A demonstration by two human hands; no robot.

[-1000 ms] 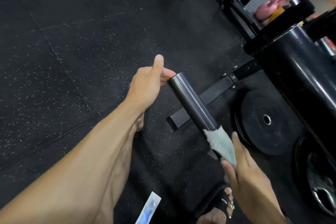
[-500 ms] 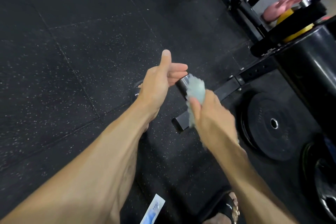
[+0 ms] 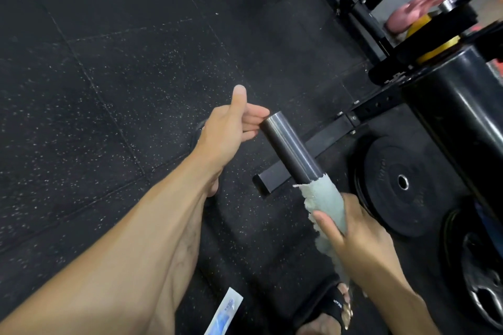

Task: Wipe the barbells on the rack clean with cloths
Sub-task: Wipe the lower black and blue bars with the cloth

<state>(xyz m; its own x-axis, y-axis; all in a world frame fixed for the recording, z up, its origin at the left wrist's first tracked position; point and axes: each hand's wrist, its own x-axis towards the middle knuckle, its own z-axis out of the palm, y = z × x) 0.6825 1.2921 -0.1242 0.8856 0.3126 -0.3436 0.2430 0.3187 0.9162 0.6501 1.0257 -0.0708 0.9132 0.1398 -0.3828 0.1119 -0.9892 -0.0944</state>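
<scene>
Floor: we see black rubber tiles flecked with pale specks, seams running diagonally between them.
Rack frame: we see black steel uprights at upper right, and a flat black foot bar lying along the floor.
Plates: we see a black weight plate flat on the floor at right, another near the lower right edge.
Far corner: we make out a pink kettlebell and something yellow behind the frame.
Light: we note soft, dim overhead glare on a glossy black cylinder.
</scene>
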